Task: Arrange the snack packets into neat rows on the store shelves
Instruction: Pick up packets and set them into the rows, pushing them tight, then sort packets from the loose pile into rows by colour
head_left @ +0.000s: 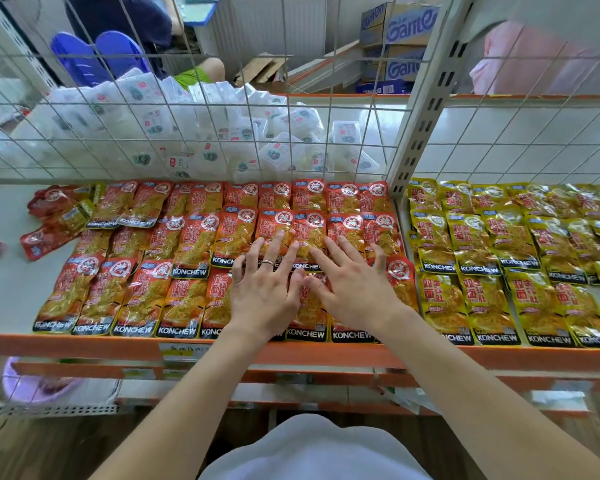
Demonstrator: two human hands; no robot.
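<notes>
Orange snack packets [187, 244] marked KONCHEW lie in three overlapping rows across a store shelf [84, 344], where a person's two hands press flat on the middle and front rows. The left hand [267, 282], wearing a ring [266, 262], and the right hand [354, 285] rest side by side with palms down, fingers straight and spread, gripping nothing, and their thumbs are almost touching. Yellow snack packets [482, 244] of the same brand fill the shelf bay to the right in similar rows, beyond a perforated metal upright [426, 109]. At the left end of the orange rows, a few loose red packets [56, 216] sit askew on the bare shelf surface. A white wire grid [222, 133] backs the shelf, and behind it white packets [153, 116] are heaped in a pile. Blue-printed cardboard boxes [399, 26] are stacked on the floor farther back. A paper label [184, 351] is fixed to the shelf's orange front rail, below the left forearm.
</notes>
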